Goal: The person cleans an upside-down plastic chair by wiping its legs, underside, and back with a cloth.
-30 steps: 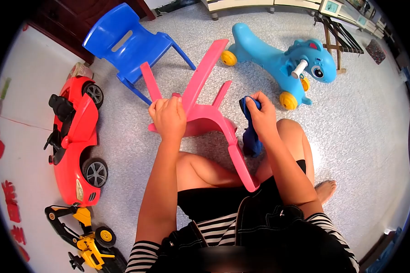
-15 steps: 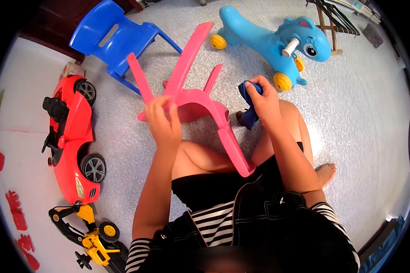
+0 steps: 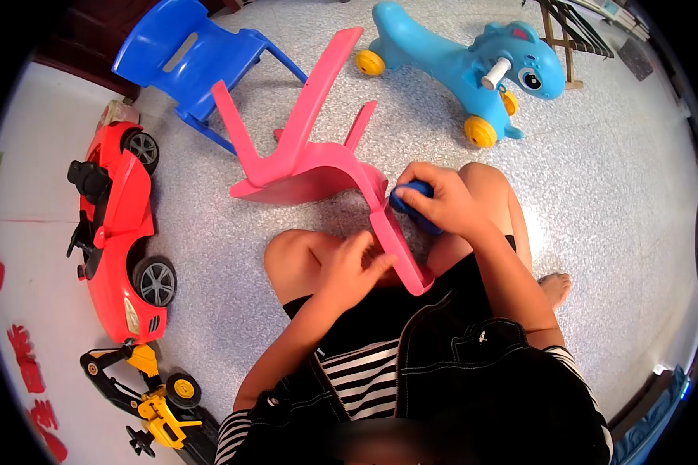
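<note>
A pink plastic child's chair (image 3: 318, 167) lies tipped over on the floor before my crossed legs, its legs pointing up and away. Its backrest reaches toward my lap. My left hand (image 3: 357, 271) is at the near end of that backrest, thumb and fingers apart; the thumb tip is by the pink edge, and I cannot tell whether it touches. In my right hand (image 3: 442, 198) is a bunched blue cloth (image 3: 412, 194), held close against the right side of the chair where seat and backrest meet. Part of the cloth is hidden by my fingers.
A blue chair (image 3: 202, 66) stands at the upper left. Beyond the pink chair is a light-blue ride-on animal (image 3: 442, 66) with yellow wheels. Along the left wall stand a red toy car (image 3: 120, 248) and a yellow-black toy digger (image 3: 163, 415). A folding stool (image 3: 570, 39) is at upper right.
My left hand has left the pink chair's upturned leg and come down toward the backrest. My right hand has lowered the blue cloth leftward to the chair's side.
</note>
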Tool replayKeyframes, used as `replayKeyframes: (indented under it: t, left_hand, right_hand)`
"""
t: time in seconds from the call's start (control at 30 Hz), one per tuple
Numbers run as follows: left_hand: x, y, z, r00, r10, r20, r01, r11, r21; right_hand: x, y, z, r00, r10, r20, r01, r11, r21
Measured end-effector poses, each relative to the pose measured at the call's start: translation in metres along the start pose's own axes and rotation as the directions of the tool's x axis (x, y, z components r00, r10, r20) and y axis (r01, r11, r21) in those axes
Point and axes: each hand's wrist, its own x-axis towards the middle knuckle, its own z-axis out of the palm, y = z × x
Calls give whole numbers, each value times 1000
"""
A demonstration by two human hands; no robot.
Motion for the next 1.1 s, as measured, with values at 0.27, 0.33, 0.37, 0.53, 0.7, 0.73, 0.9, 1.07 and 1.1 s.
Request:
replayKeyframes:
  t: [0.27, 0.33, 0.37, 0.53, 0.7, 0.73, 0.9, 1.07, 1.1]
  left_hand:
    - [-11, 20, 27, 989, -131, 70, 126, 989, 76]
    - [-10, 22, 26, 990, -129, 64, 126, 990, 60]
    - [-10, 22, 27, 990, -128, 63, 124, 990, 60]
    - [-9, 25, 24, 976, -189, 108, 178, 978, 106]
    - [-7, 24, 24, 975, -187, 117, 179, 981, 73]
    - [-7, 24, 24, 976, -182, 116, 176, 982, 63]
    - [-7, 22, 27, 980, -168, 103, 160, 983, 85]
    - [-5, 24, 28, 977, -183, 112, 168, 977, 131]
    - [-4, 24, 27, 973, -194, 126, 178, 976, 130]
  right_hand:
    - [-22, -8, 15, 987, -66, 146, 61, 998, 35]
    - [-23, -16, 19, 984, -117, 137, 119, 993, -10]
    - [-22, -16, 20, 981, -131, 144, 144, 986, -83]
    - [-20, -23, 21, 984, -92, 154, 109, 989, -104]
    - [-19, -27, 20, 985, -62, 163, 90, 982, -169]
    - [-20, -28, 20, 987, -30, 156, 59, 982, -182]
    - [-17, -34, 28, 991, 55, 119, -13, 945, -326]
    - [-10, -24, 44, 999, -34, -17, 27, 949, -315]
    - [-12, -26, 43, 999, -33, -16, 27, 949, -315]
